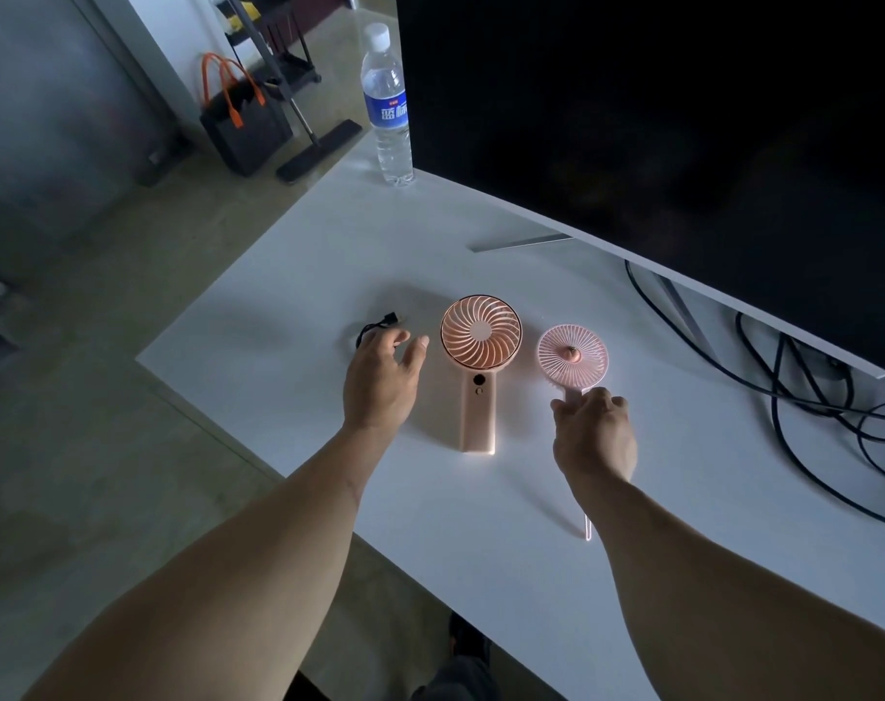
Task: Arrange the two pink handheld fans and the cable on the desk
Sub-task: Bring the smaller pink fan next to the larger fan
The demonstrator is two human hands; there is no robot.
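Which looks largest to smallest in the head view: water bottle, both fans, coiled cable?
1. Larger pink fan
2. Water bottle, though it stands farther off, so this is unsure
3. Smaller pink fan
4. Black cable, partly hidden

The only writing I can make out is on the blue label (387, 111) of the water bottle (387, 106) standing at the desk's far edge. It carries large white Chinese characters, with a small red mark above them too tiny to read.
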